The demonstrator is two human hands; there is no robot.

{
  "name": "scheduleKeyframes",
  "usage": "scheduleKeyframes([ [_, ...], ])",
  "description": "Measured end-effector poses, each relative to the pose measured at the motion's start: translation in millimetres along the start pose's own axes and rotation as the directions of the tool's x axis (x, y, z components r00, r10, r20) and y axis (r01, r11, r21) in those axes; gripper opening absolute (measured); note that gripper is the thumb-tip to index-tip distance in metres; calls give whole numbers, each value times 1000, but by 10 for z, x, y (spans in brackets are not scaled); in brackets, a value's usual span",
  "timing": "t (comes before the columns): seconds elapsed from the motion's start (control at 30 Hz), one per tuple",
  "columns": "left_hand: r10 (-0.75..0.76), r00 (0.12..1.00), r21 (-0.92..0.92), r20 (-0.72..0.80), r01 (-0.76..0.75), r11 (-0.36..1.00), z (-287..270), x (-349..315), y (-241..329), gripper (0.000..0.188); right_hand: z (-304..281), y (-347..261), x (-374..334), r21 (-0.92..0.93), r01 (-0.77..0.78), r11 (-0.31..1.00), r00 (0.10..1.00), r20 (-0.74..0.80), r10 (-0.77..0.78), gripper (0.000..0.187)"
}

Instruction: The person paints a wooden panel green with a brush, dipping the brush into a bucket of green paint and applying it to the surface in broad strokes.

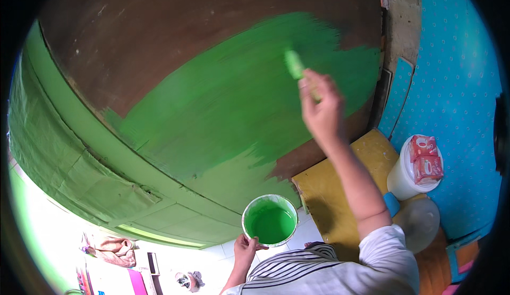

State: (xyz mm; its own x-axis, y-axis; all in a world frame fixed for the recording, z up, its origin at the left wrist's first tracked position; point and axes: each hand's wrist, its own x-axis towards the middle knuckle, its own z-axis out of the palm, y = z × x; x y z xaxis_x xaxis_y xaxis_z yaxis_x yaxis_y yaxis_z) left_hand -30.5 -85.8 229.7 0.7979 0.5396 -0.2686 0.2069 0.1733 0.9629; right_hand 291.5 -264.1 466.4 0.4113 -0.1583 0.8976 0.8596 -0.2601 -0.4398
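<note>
My right hand (322,101) is raised in front of the wall panel, fingers closed round the handle of a paintbrush (294,64). The brush head is coated in green paint and slightly blurred, at the painted surface; whether its bristles touch cannot be made out. Wet green paint (212,103) covers the middle and right of the panel, with bare brown surface (143,40) above and to the left. Low in front of my body, my left hand (246,247) grips the rim of a white bucket (245,226) part filled with green paint (273,225).
To the right stands a yellow-topped table (319,188). A white lidded tub (401,178) carries two red packets (427,168). Blue patterned covering (457,82) lines the right side. Green cloth (64,151) hangs at left; a crumpled cloth (114,250) lies below on the floor side.
</note>
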Motion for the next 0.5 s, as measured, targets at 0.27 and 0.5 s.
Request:
scheduleKeyframes([
  [0.27, 0, 1000, -34, 17, 1, 999, -230, -92, -14, 17, 1063, -1623, -848, 376, 66, 924, 915, 347, -206, 34],
  [0.5, 6, 999, -53, 37, -4, 999, -523, -88, -198, 16, 1100, -1574, -615, 457, -67, 887, 943, 320, -93, 22],
])
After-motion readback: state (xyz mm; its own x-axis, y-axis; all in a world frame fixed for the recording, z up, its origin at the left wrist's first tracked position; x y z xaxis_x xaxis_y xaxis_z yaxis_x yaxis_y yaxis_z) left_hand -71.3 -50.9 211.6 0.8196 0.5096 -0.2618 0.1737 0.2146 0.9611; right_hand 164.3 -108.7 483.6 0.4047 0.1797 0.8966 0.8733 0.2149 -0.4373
